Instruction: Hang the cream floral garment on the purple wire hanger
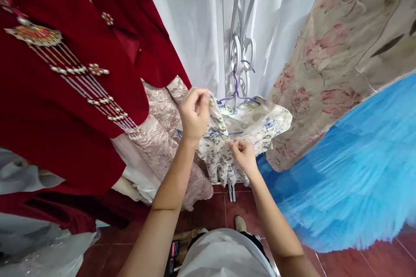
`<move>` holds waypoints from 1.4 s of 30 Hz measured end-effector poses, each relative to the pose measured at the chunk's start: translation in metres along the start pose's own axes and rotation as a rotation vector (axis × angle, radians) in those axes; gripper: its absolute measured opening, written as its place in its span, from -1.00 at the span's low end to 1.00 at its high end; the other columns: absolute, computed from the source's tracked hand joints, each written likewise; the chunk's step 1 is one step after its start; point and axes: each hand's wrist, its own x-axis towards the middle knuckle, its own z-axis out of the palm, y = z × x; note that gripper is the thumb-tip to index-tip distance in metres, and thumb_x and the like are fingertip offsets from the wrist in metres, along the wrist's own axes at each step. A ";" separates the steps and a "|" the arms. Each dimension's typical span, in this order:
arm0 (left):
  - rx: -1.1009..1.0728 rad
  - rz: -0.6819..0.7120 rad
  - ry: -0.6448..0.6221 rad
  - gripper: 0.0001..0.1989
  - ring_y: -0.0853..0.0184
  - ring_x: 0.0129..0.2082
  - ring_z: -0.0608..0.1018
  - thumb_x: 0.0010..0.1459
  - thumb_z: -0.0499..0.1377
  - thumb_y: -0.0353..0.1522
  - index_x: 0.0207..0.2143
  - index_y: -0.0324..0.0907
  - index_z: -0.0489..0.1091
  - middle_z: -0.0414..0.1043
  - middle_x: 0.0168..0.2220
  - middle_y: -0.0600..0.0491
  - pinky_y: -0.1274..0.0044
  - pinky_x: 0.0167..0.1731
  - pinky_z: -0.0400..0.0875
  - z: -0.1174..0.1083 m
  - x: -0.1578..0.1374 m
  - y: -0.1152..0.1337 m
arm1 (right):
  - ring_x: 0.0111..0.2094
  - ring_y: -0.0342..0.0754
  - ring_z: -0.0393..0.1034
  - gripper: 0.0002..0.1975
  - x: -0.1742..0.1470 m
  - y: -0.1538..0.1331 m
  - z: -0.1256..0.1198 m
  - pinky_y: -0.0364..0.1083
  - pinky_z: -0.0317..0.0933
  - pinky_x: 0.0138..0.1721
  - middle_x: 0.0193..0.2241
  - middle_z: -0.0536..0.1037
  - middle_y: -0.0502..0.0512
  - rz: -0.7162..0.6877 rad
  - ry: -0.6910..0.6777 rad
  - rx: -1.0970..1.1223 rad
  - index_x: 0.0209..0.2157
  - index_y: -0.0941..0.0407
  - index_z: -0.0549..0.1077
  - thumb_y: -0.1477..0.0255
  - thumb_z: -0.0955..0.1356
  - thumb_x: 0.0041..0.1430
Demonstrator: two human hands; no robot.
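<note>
A white floral dress (214,136) with blue and yellow print hangs on a purple hanger (236,88) in front of me. My left hand (196,114) is closed in a pinch on the dress at its left shoulder edge. Lower and to the right, my right hand (243,152) pinches the neckline edge at the front. Between the two hands the fabric edge runs in a slanting line. Whether either hand holds something smaller than the cloth is hidden by the fingers.
White scrolled metalwork (236,52) carries the hanger. A dark red garment with beaded trim (74,108) and a pink textured dress (162,138) hang at left. At right are a beige floral dress (302,95) and a blue tulle skirt (351,164). The floor (227,212) is red tile.
</note>
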 end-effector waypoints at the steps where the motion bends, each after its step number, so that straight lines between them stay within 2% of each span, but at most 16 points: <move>1: -0.036 -0.068 0.045 -0.77 0.39 -0.30 0.52 0.39 0.13 -0.29 -0.31 -0.19 0.47 0.48 -0.35 0.03 0.55 -0.24 0.42 -0.011 0.005 -0.009 | -0.66 -0.21 0.00 -0.52 -0.008 0.011 0.000 -0.17 -0.11 -0.60 -0.73 0.13 -0.14 0.034 -0.007 -0.021 -0.64 0.05 0.17 0.08 0.37 0.14; 7: -0.489 -0.628 0.336 -0.79 0.45 -0.45 0.50 0.17 0.34 -0.25 -0.40 -0.20 0.47 0.46 -0.45 0.10 0.63 -0.36 0.41 -0.073 -0.012 -0.092 | -0.65 -0.18 0.06 -0.57 -0.042 0.042 -0.004 -0.15 -0.05 -0.57 -0.71 0.22 -0.11 0.114 -0.112 0.037 -0.62 0.08 0.24 0.13 0.36 0.17; 9: -0.602 -0.887 0.476 -0.79 0.43 -0.43 0.53 0.17 0.31 -0.26 -0.42 -0.20 0.44 0.47 -0.47 0.10 0.62 -0.30 0.45 -0.077 -0.039 -0.106 | -0.64 -0.17 0.09 -0.59 -0.043 0.041 -0.003 -0.15 -0.03 -0.55 -0.70 0.23 -0.11 0.099 -0.197 0.037 -0.59 0.09 0.28 0.14 0.36 0.20; 12: -0.616 -1.121 0.534 -0.74 0.38 -0.41 0.54 0.21 0.21 -0.22 -0.46 -0.18 0.38 0.46 -0.50 0.09 0.56 -0.26 0.47 -0.062 -0.093 -0.094 | -0.60 -0.11 0.20 -0.64 -0.040 0.041 -0.004 -0.13 0.09 -0.51 -0.65 0.32 -0.07 0.106 -0.270 -0.044 -0.48 0.11 0.39 0.13 0.34 0.23; 15: -0.627 -1.144 0.464 -0.64 0.38 -0.53 0.45 0.14 0.26 -0.13 -0.53 -0.17 0.29 0.35 -0.57 0.12 0.52 -0.39 0.45 -0.029 -0.147 -0.052 | -0.32 0.06 0.45 -0.61 -0.038 0.042 -0.011 -0.01 0.32 -0.27 -0.28 0.57 0.16 0.025 -0.207 -0.160 -0.09 0.14 0.48 0.18 0.43 0.12; 17: -0.599 -1.091 0.393 -0.60 0.41 -0.54 0.38 0.12 0.29 -0.08 -0.52 -0.17 0.29 0.30 -0.55 0.13 0.55 -0.45 0.38 -0.006 -0.171 -0.018 | -0.03 0.19 0.44 -0.38 -0.040 0.041 -0.019 0.10 0.31 -0.01 0.03 0.51 0.26 -0.077 -0.234 -0.179 0.11 0.09 0.41 0.25 0.50 0.00; 18: -0.523 -1.021 0.278 -0.60 0.41 -0.53 0.38 0.16 0.25 -0.06 -0.50 -0.17 0.31 0.32 -0.51 0.12 0.55 -0.46 0.36 0.004 -0.177 -0.002 | 0.04 0.21 0.40 -0.35 -0.042 0.040 -0.023 0.12 0.28 0.05 0.08 0.49 0.26 -0.110 -0.300 -0.165 0.13 0.07 0.41 0.27 0.52 -0.03; 20: -0.342 -0.838 -0.004 -0.62 0.35 -0.44 0.43 0.26 0.17 -0.06 -0.43 -0.16 0.38 0.38 -0.44 0.06 0.52 -0.38 0.38 0.019 -0.180 0.024 | -0.06 0.17 0.44 -0.53 -0.048 0.037 -0.032 0.07 0.32 -0.01 -0.08 0.56 0.18 -0.108 -0.475 -0.109 -0.02 0.08 0.48 0.27 0.51 0.02; 22: -0.215 -0.662 -0.267 -0.65 0.26 -0.29 0.48 0.32 0.13 -0.10 -0.39 -0.15 0.45 0.44 -0.38 0.00 0.44 -0.20 0.41 0.031 -0.175 0.040 | -0.36 0.00 0.39 -0.77 -0.054 0.034 -0.042 -0.06 0.30 -0.30 -0.43 0.50 0.03 -0.042 -0.585 -0.062 -0.32 0.12 0.48 0.23 0.42 0.19; 24: -0.260 -0.589 -0.443 -0.68 0.20 -0.13 0.50 0.34 0.12 -0.12 -0.30 -0.14 0.50 0.49 -0.27 -0.04 0.38 0.00 0.38 0.041 -0.174 0.047 | -0.54 -0.13 0.15 -0.61 -0.059 0.029 -0.058 -0.15 0.09 -0.50 -0.62 0.27 -0.08 0.016 -0.625 -0.041 -0.52 0.12 0.33 0.19 0.32 0.31; 28: -0.619 -0.746 -0.759 -0.54 0.16 -0.11 0.51 0.32 0.05 0.02 -0.12 -0.15 0.49 0.50 -0.16 -0.07 0.37 -0.01 0.40 0.061 -0.209 0.050 | -0.56 -0.18 0.03 -0.57 -0.057 0.015 -0.111 -0.17 -0.03 -0.53 -0.63 0.20 -0.09 0.030 -0.655 -0.019 -0.57 0.13 0.29 0.20 0.31 0.32; 31: -0.527 -0.892 -0.977 -0.61 0.22 -0.28 0.48 0.18 0.22 -0.03 -0.31 -0.19 0.48 0.48 -0.34 0.03 0.45 -0.23 0.39 0.065 -0.243 0.052 | -0.58 -0.17 0.07 -0.66 -0.040 0.004 -0.169 -0.16 -0.02 -0.54 -0.64 0.27 -0.06 -0.042 -0.574 -0.053 -0.59 0.15 0.36 0.29 0.37 0.21; 34: -0.319 -0.934 -0.945 -0.70 0.29 -0.36 0.41 0.20 0.21 -0.16 -0.44 -0.21 0.39 0.40 -0.42 0.10 0.51 -0.31 0.30 0.056 -0.252 0.052 | -0.59 -0.15 0.10 -0.78 -0.004 -0.010 -0.225 -0.15 0.00 -0.55 -0.66 0.32 -0.04 -0.170 -0.327 -0.112 -0.60 0.15 0.45 0.35 0.46 0.00; 37: -0.229 -0.884 -0.790 -0.71 0.33 -0.38 0.36 0.24 0.15 -0.22 -0.47 -0.20 0.31 0.33 -0.46 0.13 0.53 -0.33 0.24 0.044 -0.237 0.054 | -0.58 -0.12 0.14 -0.80 0.049 -0.026 -0.250 -0.14 0.04 -0.54 -0.66 0.33 -0.04 -0.268 -0.108 -0.124 -0.66 0.11 0.43 0.37 0.48 -0.14; 39: -0.190 -0.857 -0.705 -0.67 0.37 -0.43 0.30 0.25 0.16 -0.20 -0.50 -0.19 0.25 0.24 -0.50 0.15 0.55 -0.37 0.19 0.039 -0.223 0.060 | -0.52 -0.08 0.22 -0.82 0.089 -0.037 -0.242 -0.11 0.13 -0.45 -0.60 0.40 -0.02 -0.290 -0.089 -0.131 -0.65 0.09 0.43 0.37 0.48 -0.18; 42: -0.219 -0.862 -0.635 -0.59 0.42 -0.49 0.22 0.25 0.15 -0.12 -0.52 -0.19 0.18 0.10 -0.54 0.17 0.56 -0.47 0.10 0.029 -0.206 0.070 | -0.47 -0.06 0.28 -0.86 0.137 -0.050 -0.203 -0.11 0.19 -0.39 -0.55 0.45 -0.02 -0.245 -0.197 -0.080 -0.57 0.09 0.46 0.32 0.43 -0.13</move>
